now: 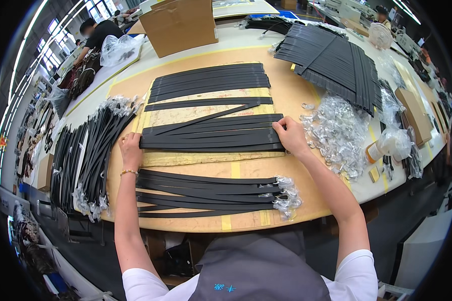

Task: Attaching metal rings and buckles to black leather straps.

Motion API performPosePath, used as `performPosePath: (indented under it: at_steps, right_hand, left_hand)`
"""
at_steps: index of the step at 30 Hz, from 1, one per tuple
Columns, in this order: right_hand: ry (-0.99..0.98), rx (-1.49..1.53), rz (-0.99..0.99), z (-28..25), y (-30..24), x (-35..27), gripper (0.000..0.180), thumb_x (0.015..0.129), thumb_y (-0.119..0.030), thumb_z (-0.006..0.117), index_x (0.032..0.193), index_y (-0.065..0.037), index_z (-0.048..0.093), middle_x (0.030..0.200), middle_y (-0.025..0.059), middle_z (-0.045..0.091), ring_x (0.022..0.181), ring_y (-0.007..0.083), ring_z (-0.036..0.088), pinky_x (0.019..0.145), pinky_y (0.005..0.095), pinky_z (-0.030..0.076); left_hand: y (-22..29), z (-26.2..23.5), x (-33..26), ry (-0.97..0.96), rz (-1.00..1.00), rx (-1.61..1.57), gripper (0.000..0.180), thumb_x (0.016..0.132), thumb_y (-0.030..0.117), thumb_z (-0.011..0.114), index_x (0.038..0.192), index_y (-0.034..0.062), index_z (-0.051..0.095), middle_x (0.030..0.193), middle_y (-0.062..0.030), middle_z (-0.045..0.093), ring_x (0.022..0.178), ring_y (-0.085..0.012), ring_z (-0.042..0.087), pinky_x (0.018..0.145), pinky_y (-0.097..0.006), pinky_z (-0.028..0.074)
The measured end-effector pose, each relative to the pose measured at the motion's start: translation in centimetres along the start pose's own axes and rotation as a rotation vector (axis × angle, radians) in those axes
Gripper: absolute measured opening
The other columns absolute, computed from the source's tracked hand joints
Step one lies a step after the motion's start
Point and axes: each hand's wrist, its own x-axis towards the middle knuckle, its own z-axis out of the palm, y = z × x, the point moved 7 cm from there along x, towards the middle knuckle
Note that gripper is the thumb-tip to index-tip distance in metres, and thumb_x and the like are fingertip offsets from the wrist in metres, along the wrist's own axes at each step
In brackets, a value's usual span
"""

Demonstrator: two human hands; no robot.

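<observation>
Nearest us lay a loose row of long black flat straps [206,193] on the tan counter [246,220]. Beyond it, our left hand [131,150] and right hand [290,134] each pressed flat, fingers extended, on opposite ends of the aligned stack of black straps [211,136]; even end pressure would keep edges flush. A plain brown cardboard box [180,24] stood at the far edge.

Bright, even light; fisheye-bent, dark-rimmed edges

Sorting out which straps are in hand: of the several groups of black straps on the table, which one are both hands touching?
The middle row of straps on the yellowish board: left hand and right hand press its two ends. The other groups lie untouched.
</observation>
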Motion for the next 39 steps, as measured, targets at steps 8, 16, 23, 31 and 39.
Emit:
performPosePath:
  at_steps: [8,16,23,31,39]
  right_hand:
    - [-0.188,-0.213,0.108,-3.3,-0.6,-1.0,0.064,0.089,-0.058,0.070,0.121,-0.003,0.061,0.101,0.0107,0.071,0.098,0.0283,0.069,0.086,0.0416,0.052]
    - [0.116,-0.201,-0.020,-3.3,-1.9,-2.5,0.036,0.092,-0.042,0.069,0.098,-0.009,0.058,0.084,0.0107,0.069,0.083,0.0315,0.070,0.074,0.0456,0.051]
    - [0.167,-0.271,-0.254,-0.8,-2.9,-2.9,0.018,0.094,-0.024,0.068,0.095,-0.010,0.056,0.073,0.0109,0.068,0.067,0.0348,0.069,0.064,0.0476,0.052]
    - [0.252,-0.249,-0.320,-0.2,-3.4,-3.8,0.021,0.094,-0.025,0.069,0.097,-0.009,0.056,0.066,0.0078,0.065,0.063,0.0323,0.067,0.061,0.0448,0.051]
    - [0.189,0.176,0.007,-0.8,0.5,-3.1,0.046,0.097,-0.050,0.068,0.103,-0.005,0.062,0.072,0.0055,0.063,0.071,0.0220,0.065,0.069,0.0385,0.050]
  left_hand:
    - [-0.3,0.2,-0.6,-0.024,-0.064,-0.001,0.047,0.069,-0.007,0.073,0.111,0.0131,0.066,0.108,-0.0063,0.066,0.113,-0.0253,0.059,0.103,-0.040,0.034]
    - [-0.6,-0.5,-0.6,-0.034,-0.044,0.014,0.051,0.069,-0.009,0.073,0.115,0.0129,0.064,0.112,-0.0064,0.065,0.113,-0.0255,0.060,0.102,-0.041,0.035]
    - [-4.9,-1.6,-0.7,-0.175,-0.051,0.058,0.054,0.077,-0.015,0.058,0.125,0.0098,0.062,0.122,-0.0083,0.064,0.113,-0.0280,0.060,0.101,-0.041,0.036]
    - [17.6,-9.3,2.3,0.014,0.276,-0.558,0.030,0.086,-0.003,0.064,0.113,0.0089,0.071,0.118,-0.0105,0.067,0.109,-0.0315,0.061,0.097,-0.041,0.044]
    - [36.5,-6.1,0.8,-0.228,0.540,-0.852,0.021,0.086,0.012,0.076,0.105,0.0057,0.069,0.101,-0.0102,0.064,0.098,-0.0314,0.062,0.087,-0.042,0.052]
